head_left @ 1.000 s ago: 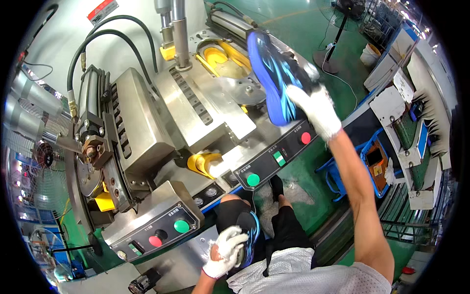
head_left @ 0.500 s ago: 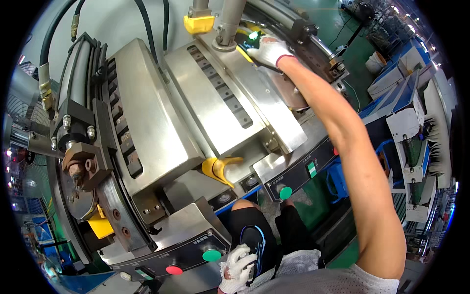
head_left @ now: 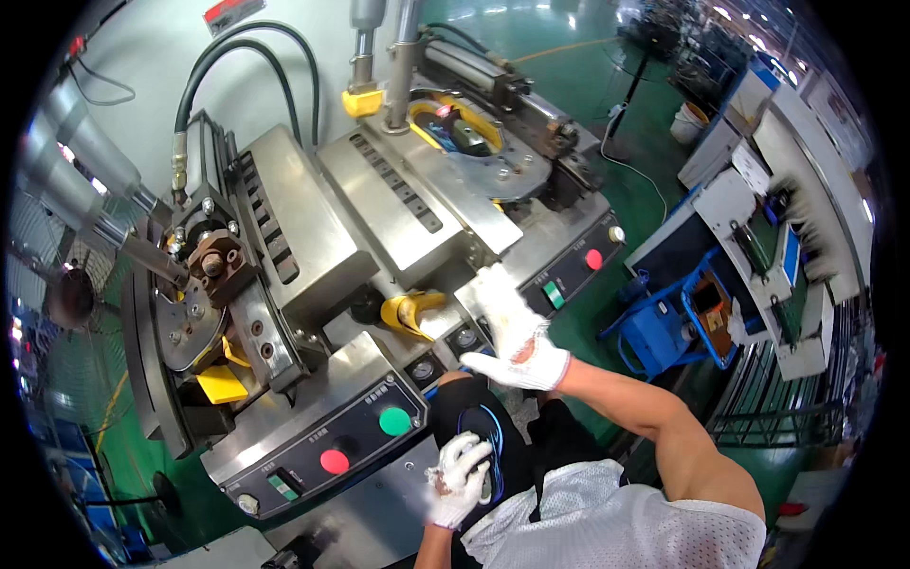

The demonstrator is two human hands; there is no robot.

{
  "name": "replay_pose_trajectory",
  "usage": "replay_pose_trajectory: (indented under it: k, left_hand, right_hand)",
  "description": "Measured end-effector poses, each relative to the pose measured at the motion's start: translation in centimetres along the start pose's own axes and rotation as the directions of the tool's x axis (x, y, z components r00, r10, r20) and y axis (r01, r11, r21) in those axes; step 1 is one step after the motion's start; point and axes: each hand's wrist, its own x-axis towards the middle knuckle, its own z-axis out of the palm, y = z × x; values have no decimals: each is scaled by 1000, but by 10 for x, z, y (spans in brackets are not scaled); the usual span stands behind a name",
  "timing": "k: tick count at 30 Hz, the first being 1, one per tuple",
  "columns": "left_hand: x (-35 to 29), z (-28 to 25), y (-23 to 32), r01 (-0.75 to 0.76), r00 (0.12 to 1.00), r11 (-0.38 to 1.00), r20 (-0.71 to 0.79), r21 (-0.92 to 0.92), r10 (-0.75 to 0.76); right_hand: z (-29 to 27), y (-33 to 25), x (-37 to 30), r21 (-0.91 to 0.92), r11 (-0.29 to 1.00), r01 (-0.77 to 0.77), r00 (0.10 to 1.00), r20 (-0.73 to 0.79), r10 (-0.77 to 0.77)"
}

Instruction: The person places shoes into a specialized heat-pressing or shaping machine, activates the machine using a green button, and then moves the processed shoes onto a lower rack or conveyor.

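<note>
My right hand [head_left: 517, 334], in a white glove, hangs flat with its fingers spread over the front of a steel press machine [head_left: 313, 228]. It holds nothing. Just left of it is a yellow curved part [head_left: 409, 311]. My left hand [head_left: 460, 479], also gloved, is down at my lap, closed on a black shoe piece with a blue edge [head_left: 491, 429]. At the top of the machine a yellow ring-shaped mould [head_left: 479, 119] has a dark piece lying in it. Two control panels face me, the near one [head_left: 327, 446] and the right one [head_left: 573, 270], each with a green and a red button.
Black hoses [head_left: 237, 57] arch over the machine's back. A blue cart [head_left: 664, 332] stands on the green floor to the right, with white racks [head_left: 787, 247] beyond it and a white bucket [head_left: 687, 121] further back. A metal railing [head_left: 758, 427] is at lower right.
My right hand held a blue shoe piece up a second ago, reached into the yellow mould, and has since come back down to the machine's front without it. My left hand stayed at my lap.
</note>
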Motion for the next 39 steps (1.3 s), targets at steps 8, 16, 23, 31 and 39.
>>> replay_pose_trajectory:
  k: [8, 16, 23, 31, 39]
  left_hand:
    - [10, 17, 17, 13, 999, 1000, -32, -16, -14]
    - [57, 65, 92, -100, 966, 990, -230, 101, 121]
    - [113, 205, 241, -685, 680, 718, 244, -124, 691]
    - [115, 223, 248, -695, 544, 689, 477, -204, 690]
    - [68, 181, 106, -295, 827, 933, 545, 208, 140]
  right_hand:
    - [7, 29, -72, -43, 983, -176, 978, 103, 179]
    - [-79, -65, -257, 339, 805, -487, 866, 306, 395]
    - [-146, -49, -299, 161, 782, -603, 626, -512, 588]
    - [-318, 109, -389, 400, 604, -690, -129, -888, 441]
    - [-599, 375, -533, 94, -239, -967, -225, -758, 612]
